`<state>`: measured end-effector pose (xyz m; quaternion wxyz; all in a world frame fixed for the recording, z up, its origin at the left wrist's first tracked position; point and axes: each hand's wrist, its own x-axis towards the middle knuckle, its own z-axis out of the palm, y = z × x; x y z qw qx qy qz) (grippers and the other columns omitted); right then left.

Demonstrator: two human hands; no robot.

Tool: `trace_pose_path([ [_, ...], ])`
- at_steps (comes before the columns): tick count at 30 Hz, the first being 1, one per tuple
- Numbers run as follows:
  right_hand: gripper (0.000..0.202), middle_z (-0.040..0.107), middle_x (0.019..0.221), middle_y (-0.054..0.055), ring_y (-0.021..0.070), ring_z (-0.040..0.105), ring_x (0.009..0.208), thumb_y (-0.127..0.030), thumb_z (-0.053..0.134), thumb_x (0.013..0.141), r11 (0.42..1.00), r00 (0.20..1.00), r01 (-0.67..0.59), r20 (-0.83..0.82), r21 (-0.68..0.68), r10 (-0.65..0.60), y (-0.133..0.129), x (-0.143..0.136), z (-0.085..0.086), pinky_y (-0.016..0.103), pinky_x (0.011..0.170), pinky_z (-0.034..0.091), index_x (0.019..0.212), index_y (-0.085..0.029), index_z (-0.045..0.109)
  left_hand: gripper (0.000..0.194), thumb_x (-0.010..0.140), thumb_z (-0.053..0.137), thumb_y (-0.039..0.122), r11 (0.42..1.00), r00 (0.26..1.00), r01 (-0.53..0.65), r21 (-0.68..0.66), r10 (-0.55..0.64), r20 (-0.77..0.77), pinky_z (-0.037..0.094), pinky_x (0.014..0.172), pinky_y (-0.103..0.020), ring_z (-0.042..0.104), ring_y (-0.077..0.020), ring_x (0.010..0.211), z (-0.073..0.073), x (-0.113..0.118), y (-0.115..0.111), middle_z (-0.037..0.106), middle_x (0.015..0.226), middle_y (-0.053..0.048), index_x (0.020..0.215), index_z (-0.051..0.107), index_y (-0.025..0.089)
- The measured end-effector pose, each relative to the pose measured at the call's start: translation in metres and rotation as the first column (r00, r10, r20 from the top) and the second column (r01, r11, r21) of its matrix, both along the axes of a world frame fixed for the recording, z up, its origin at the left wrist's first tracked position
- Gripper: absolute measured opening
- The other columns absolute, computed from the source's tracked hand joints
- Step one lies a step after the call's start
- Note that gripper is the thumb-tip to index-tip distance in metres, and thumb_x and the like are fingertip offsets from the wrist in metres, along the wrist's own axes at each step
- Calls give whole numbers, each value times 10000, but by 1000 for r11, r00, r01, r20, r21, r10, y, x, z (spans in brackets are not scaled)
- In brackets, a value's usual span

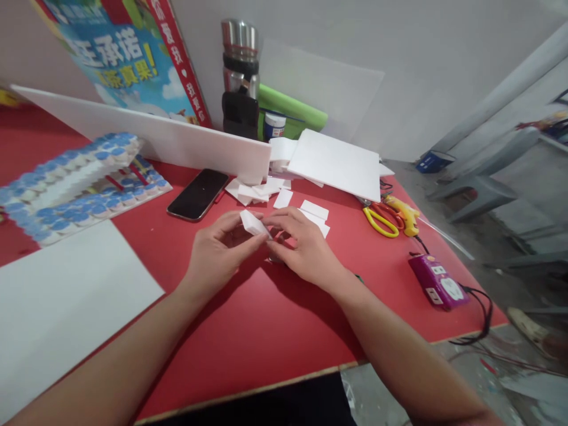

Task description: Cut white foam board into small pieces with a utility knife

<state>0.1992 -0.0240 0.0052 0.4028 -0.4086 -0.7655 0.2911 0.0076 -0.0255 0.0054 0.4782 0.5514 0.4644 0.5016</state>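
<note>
Between the finger and thumb of my left hand (222, 239) is a small white board piece (252, 222), tilted above the red table (248, 355). My right hand (304, 245) is closed in a pinch at the right end of that piece. Its fingertips hide whether it grips the piece itself or something thin beside it. A small greyish thing shows under the right thumb, too hidden to name. Just beyond the hands lie loose white pieces (255, 192), and a few flat white rectangles (315, 209) rest past my right fingers.
A black phone (198, 194) and a blue-and-white model (89, 207) lie left, near a white sheet (80, 307) and upright white board (177, 130). Stacked boards (339, 163), yellow-handled scissors (380, 222), a yellow glue gun (403, 214) and purple box (437, 281) are right. A steel flask (239, 53) stands behind.
</note>
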Motion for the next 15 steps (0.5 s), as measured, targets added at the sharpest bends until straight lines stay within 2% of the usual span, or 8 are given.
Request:
trace_pose_path([
  [3,136,677,1218,83,197,681,993,-185,710,936,997,999,-11,-46,-81,7,1,1,1,356,821,615,1065,-226,719,345,788,895,429,999,999,13,45,-11,-34,631,936,-373,766,-291,1045,3,1,-1,820,1122,-78,1052,840,213],
  [7,109,716,1162,64,161,688,842,-296,771,893,957,987,-37,-160,-287,-10,5,6,6,334,746,603,968,-220,748,366,797,893,476,999,1000,22,-24,-22,-6,642,838,-379,782,-289,935,2,1,-1,830,1011,-65,1057,829,226],
  [9,157,756,1033,55,164,690,795,-366,779,887,922,978,-42,-204,-384,-40,10,12,9,334,736,585,917,-212,775,390,806,886,503,998,1000,-2,-67,3,11,636,797,-377,780,-284,887,1,1,-1,831,977,-65,1072,824,224],
  [12,215,726,753,14,156,651,674,-411,805,844,881,961,72,-203,-467,-187,21,24,13,317,664,538,883,-200,799,394,803,892,508,993,997,-67,-102,70,23,624,824,-373,775,-281,902,2,-1,1,828,1010,-72,1054,826,212],
  [15,169,666,622,-6,129,573,552,-354,791,811,854,943,216,-126,-473,-308,39,36,14,288,553,471,788,-188,770,380,786,909,494,988,993,-104,-112,110,48,614,830,-343,767,-271,930,3,-4,4,821,1008,-75,1023,826,208],
])
